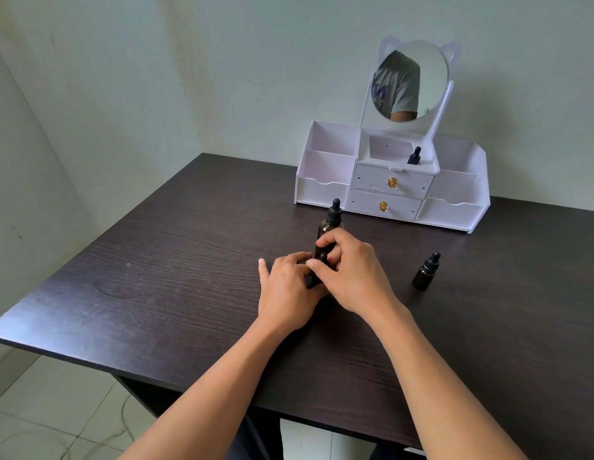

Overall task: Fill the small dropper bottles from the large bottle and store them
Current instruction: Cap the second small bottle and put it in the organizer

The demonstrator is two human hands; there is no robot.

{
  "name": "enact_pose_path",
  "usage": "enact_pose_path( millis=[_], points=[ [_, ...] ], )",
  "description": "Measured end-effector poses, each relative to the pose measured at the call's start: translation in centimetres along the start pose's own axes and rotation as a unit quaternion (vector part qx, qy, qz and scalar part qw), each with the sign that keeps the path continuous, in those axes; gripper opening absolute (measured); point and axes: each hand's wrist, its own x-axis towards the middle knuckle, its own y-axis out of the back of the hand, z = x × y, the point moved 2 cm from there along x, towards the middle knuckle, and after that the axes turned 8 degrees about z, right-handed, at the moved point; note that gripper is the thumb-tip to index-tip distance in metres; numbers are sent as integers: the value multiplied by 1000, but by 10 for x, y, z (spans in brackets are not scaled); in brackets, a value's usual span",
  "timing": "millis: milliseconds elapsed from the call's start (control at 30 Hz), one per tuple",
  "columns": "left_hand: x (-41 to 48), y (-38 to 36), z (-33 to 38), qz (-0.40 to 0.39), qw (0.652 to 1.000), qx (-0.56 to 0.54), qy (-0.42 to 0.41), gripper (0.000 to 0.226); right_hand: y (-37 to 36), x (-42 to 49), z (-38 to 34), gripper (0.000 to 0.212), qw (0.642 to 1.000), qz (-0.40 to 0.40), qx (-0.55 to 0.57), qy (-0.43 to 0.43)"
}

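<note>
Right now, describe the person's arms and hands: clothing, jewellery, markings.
Both forearms are bare, with no sleeves reaching them. The left hand and right hand wear no visible gloves, rings or watch. The mirror reflects a grey short-sleeved shirt with purple lettering.

Dark wood-grain table, pale green wall, tiled floor

Left hand & right hand are covering most of the small dropper bottle btwn them; right hand is also hiding large bottle's lower half. Organizer wall is masking stored bottle's body.
</note>
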Motion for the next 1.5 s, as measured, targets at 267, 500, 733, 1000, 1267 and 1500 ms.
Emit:
enact_pose_path(
  millis=[267,500,733,1000,1267,1500],
  points=[
    [0,0,1,-4,1000,0,-2,35,-3,-2,-2,27,999,31,-15,-12],
    [1,-1,-1,0,1000,0,0,33,-5,-3,-2,23,999,43,-11,-22],
    [-1,-1,-1,17,1000,-4,2,46,2,-6,2,23,995,68,33,-59],
    [1,3,2,49,995,-50,71,62,50,13,21,13,989,127,30,-63],
    [29,-5,13,16,991,-56,123,75,122,66,26,10,984,175,-3,-40],
    [36,-4,18,36,993,-53,100,58,160,129,23,19,977,202,-60,-20]
  ],
)
